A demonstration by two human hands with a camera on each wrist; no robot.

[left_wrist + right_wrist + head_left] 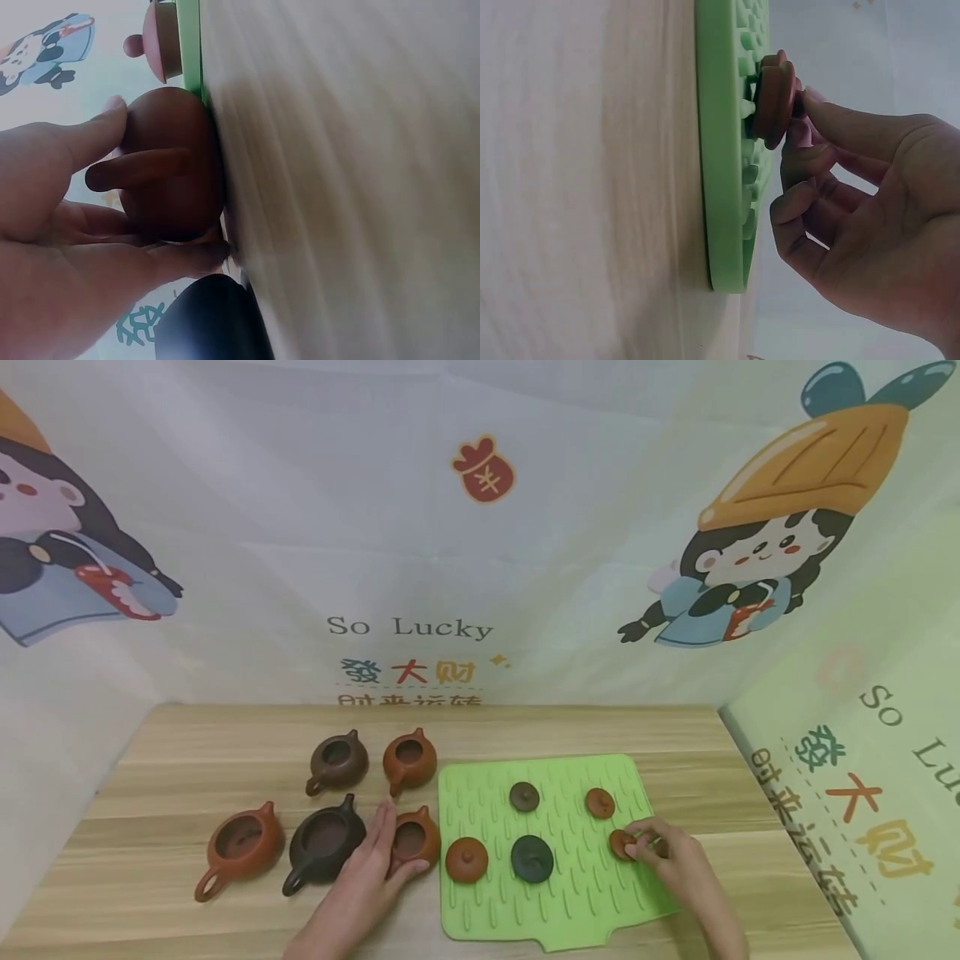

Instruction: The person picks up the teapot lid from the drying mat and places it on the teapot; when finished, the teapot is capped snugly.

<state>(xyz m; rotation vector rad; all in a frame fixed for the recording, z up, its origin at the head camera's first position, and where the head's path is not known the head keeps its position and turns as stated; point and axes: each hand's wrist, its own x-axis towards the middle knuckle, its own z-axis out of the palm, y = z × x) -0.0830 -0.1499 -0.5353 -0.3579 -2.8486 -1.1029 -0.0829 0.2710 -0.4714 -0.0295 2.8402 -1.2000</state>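
Observation:
My left hand [367, 867] holds a small lidless reddish-brown teapot [176, 169] on the wooden table, thumb on one side and fingers on the other. The teapot's handle points toward the wrist. With thumb and fingertips, my right hand [671, 853] pinches the knob of a small red-brown teapot lid [774, 105] at the right side of a green mat [570, 893]. The lid is right at the mat's raised nubs. Also on the mat are an orange lid [467, 860], a black lid [532, 859], a dark brown lid [524, 797] and another red-brown lid [600, 802].
Left of the mat stand more lidless teapots: a black one [324, 843] beside my left hand, a larger orange one [251, 843], a brown one [341, 764] and an orange-brown one [412, 764] behind. A printed white cloth [570, 568] hangs behind the table.

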